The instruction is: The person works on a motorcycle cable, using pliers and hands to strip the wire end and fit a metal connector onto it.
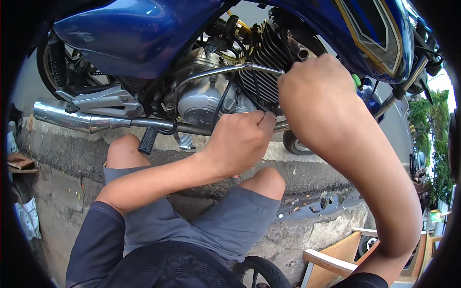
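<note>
Motorcycle engine [206, 98], silver case and black finned cylinder [261, 72], sits centre far, under blue fuel tank [139, 33]; chrome guard bar [216, 72] runs across its front. Left hand [237, 141] clenched low at engine's right side, fingertips pinched on something too small to tell. Right hand [312, 91] fisted at bar's right end, beside cylinder fins; what it grips hidden. Chrome exhaust pipe [72, 117] far left; footpeg [148, 140] below; concrete kerb [307, 225] near, under knees
</note>
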Demonstrator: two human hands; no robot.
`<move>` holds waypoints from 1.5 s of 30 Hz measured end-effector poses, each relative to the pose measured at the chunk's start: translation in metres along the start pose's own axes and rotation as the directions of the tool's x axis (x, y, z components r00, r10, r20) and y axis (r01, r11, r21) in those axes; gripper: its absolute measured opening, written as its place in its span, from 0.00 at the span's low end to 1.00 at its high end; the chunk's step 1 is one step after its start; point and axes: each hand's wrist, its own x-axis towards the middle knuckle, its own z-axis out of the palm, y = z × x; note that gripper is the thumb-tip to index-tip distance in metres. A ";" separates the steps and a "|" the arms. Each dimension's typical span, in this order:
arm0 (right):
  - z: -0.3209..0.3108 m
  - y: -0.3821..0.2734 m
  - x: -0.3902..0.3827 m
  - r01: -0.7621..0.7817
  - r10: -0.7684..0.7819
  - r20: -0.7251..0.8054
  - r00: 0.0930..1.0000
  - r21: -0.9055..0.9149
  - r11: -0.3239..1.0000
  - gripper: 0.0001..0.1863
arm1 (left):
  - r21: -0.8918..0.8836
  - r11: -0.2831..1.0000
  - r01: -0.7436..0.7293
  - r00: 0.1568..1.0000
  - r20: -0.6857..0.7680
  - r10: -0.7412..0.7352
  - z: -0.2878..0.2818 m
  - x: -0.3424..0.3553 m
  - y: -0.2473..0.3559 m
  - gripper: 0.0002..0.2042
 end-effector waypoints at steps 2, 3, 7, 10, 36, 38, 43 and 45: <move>0.028 0.007 -0.032 -0.025 0.045 -0.265 0.963 0.076 0.997 0.07 | -0.140 0.985 0.099 0.991 -0.071 -0.110 -0.005 -0.002 -0.002 0.07; 0.034 0.013 -0.062 -0.040 0.070 -0.309 0.948 0.101 0.994 0.12 | -0.182 0.981 0.069 0.992 -0.088 -0.086 -0.004 0.003 0.005 0.07; 0.070 0.023 -0.074 -0.013 0.112 -0.323 0.940 0.292 0.956 0.28 | -0.367 0.920 0.138 0.971 -0.133 -0.198 -0.009 -0.002 -0.012 0.11; 0.112 0.025 -0.071 0.034 0.243 -0.373 0.896 0.602 0.798 0.31 | -0.423 0.886 0.188 0.944 -0.172 -0.282 -0.015 -0.001 -0.006 0.11; 0.188 -0.058 0.026 0.361 0.615 -0.615 0.494 0.788 0.498 0.41 | -0.761 0.087 0.643 0.664 0.496 -0.559 -0.054 0.026 0.007 0.11; 0.185 -0.055 0.023 0.349 0.595 -0.619 0.512 0.783 0.514 0.41 | -0.761 0.144 0.632 0.688 0.466 -0.557 -0.051 0.024 0.006 0.12; 0.190 -0.071 0.027 0.320 0.661 -0.591 0.463 0.807 0.497 0.45 | -0.791 0.078 0.606 0.699 0.484 -0.526 -0.053 0.022 0.006 0.13; 0.196 -0.090 0.036 0.359 0.737 -0.560 0.379 0.823 0.441 0.46 | -0.768 -0.067 0.637 0.646 0.580 -0.497 -0.058 0.024 0.010 0.14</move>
